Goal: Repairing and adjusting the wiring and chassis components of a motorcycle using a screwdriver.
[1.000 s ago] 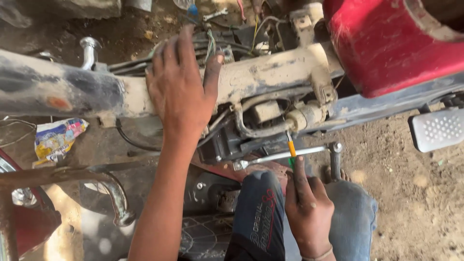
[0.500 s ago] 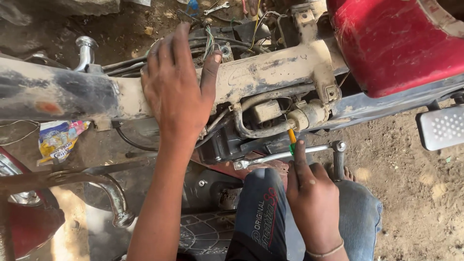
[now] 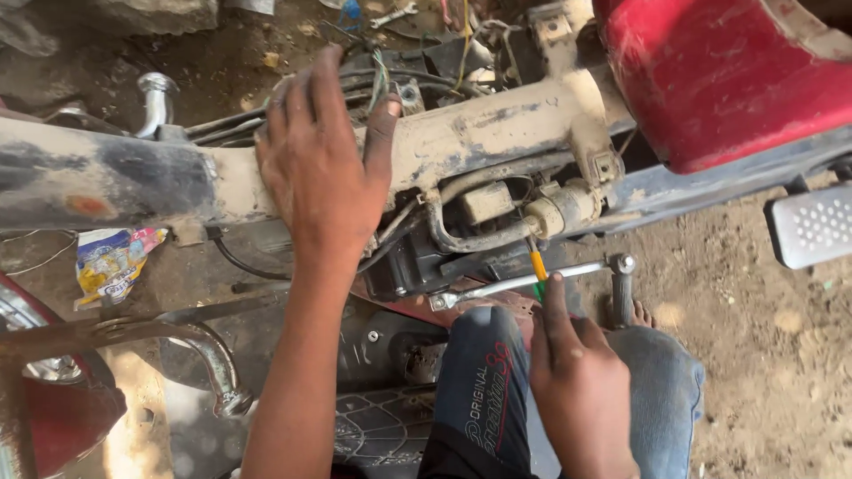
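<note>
Below the frame under the flat left hand, the right hand seemingly grips a screwdriver.

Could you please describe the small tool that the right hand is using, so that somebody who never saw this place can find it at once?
Start at the red fuel tank and follow the dusty frame tube left to the cylindrical part hanging beneath it. The screwdriver stands just under it, in the right hand. Its yellow-and-green handle sets it apart from the long silver wrench behind it.

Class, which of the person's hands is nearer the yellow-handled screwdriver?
Right. The right hand grips the screwdriver from below; the left hand rests flat on the muddy frame tube, apart from it.
</note>
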